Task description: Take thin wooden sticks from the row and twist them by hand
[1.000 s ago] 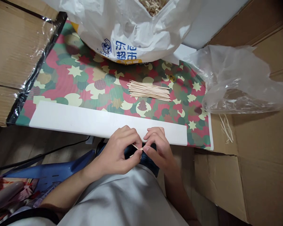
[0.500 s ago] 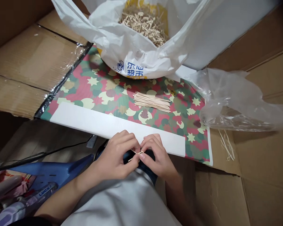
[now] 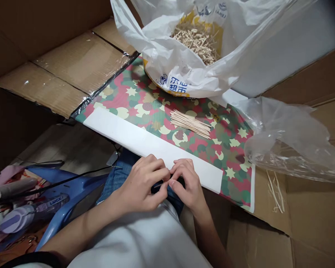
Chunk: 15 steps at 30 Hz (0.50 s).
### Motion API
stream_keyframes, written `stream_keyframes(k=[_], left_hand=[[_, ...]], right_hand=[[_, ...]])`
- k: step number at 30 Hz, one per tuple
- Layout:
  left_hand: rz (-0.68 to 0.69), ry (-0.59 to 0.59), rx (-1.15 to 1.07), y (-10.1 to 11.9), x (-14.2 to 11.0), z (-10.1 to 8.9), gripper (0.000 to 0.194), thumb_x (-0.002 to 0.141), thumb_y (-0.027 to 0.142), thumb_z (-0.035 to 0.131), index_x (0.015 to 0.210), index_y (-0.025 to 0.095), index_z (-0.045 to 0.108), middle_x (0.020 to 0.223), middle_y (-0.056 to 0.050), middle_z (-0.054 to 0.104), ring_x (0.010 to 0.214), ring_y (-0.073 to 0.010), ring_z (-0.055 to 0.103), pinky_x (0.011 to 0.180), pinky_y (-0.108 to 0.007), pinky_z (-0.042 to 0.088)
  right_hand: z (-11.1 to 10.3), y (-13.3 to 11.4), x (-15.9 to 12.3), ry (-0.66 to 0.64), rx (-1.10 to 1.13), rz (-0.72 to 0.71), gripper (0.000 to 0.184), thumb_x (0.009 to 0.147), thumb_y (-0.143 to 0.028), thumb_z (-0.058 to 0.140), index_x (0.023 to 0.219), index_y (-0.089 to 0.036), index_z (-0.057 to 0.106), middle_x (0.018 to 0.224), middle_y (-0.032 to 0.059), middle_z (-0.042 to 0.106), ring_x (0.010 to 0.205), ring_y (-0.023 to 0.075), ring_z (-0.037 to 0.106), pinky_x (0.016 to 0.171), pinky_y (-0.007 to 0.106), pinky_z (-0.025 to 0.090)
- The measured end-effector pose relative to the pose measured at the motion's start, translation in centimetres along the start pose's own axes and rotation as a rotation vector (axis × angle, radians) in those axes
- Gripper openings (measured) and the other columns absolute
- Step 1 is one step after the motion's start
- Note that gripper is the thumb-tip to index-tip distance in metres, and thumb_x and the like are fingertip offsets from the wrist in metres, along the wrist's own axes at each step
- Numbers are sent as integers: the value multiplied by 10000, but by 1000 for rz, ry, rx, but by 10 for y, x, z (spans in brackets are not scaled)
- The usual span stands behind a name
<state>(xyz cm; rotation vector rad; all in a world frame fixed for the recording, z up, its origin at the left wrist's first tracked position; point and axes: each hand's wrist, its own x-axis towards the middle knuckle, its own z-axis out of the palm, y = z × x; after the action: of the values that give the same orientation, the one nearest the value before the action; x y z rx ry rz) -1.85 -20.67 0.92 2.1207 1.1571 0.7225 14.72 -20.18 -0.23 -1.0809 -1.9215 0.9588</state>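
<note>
My left hand [image 3: 148, 183] and my right hand [image 3: 187, 182] meet above my lap, just in front of the table edge. The fingertips of both are pinched together around a thin pale strip [image 3: 158, 185]. Only a short bit of it shows under my left fingers; the rest is hidden. Beyond them, a flat bundle of similar pale strips [image 3: 190, 124] lies on the camouflage-patterned table cover [image 3: 147, 121]. Farther back stands a white plastic bag [image 3: 162, 48] holding a heap of small knotted pale pieces [image 3: 199, 42].
A white band [image 3: 153, 146] runs along the table's front. At right lie a crumpled clear plastic bag [image 3: 293, 145] and a few loose strips [image 3: 276, 193] on cardboard [image 3: 309, 208]. Lower left, a blue plastic chair [image 3: 69, 195] holds a bottle [image 3: 51, 204] and other items.
The view has swung left, so the table appears shifted right and tilted. My hands keep pinching together; the small loop of strip seen half a second ago is now covered by the fingers.
</note>
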Motion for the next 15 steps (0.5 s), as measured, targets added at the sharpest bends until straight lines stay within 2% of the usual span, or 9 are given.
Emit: stream_keyframes(k=[3, 5, 8, 12, 15], left_hand=[[-8, 9, -64, -5, -1, -2, 83, 782, 178, 480, 711, 171, 523, 724, -28, 534, 714, -167, 420, 657, -314, 337], [-32, 41, -153, -9, 1, -5, 90, 801, 179, 484, 719, 168, 522, 735, -27, 539, 723, -161, 438, 675, -309, 350], [-67, 99, -339, -14, 7, -6, 85, 828, 187, 491, 753, 164, 523, 741, -23, 539, 728, -148, 469, 691, -294, 373], [-57, 116, -494, -19, 19, 0, 46, 827, 194, 527, 794, 164, 536, 760, -22, 548, 739, -142, 492, 688, -278, 387], [-1, 34, -555, -24, 28, 2, 44, 837, 199, 508, 849, 170, 539, 792, -27, 549, 755, -143, 496, 689, -278, 393]], right_hand=[[2, 2, -1, -25, 39, 45, 119, 764, -124, 475, 701, -220, 444, 750, 4, 520, 862, 186, 464, 864, 386, 383], [1, 4, -2, -41, 54, 109, 53, 794, -183, 490, 789, -229, 464, 814, 15, 521, 896, 192, 468, 850, 375, 400], [-2, 6, -5, 2, 50, 190, 124, 824, -290, 493, 932, -237, 461, 934, 42, 493, 948, 202, 472, 814, 358, 418], [-2, 0, -5, -8, 46, 214, 83, 848, -306, 461, 874, -229, 477, 885, 34, 520, 900, 195, 478, 786, 350, 420], [0, -6, -2, 63, -19, 217, 57, 846, -215, 448, 795, -215, 475, 820, 23, 543, 870, 188, 465, 769, 344, 417]])
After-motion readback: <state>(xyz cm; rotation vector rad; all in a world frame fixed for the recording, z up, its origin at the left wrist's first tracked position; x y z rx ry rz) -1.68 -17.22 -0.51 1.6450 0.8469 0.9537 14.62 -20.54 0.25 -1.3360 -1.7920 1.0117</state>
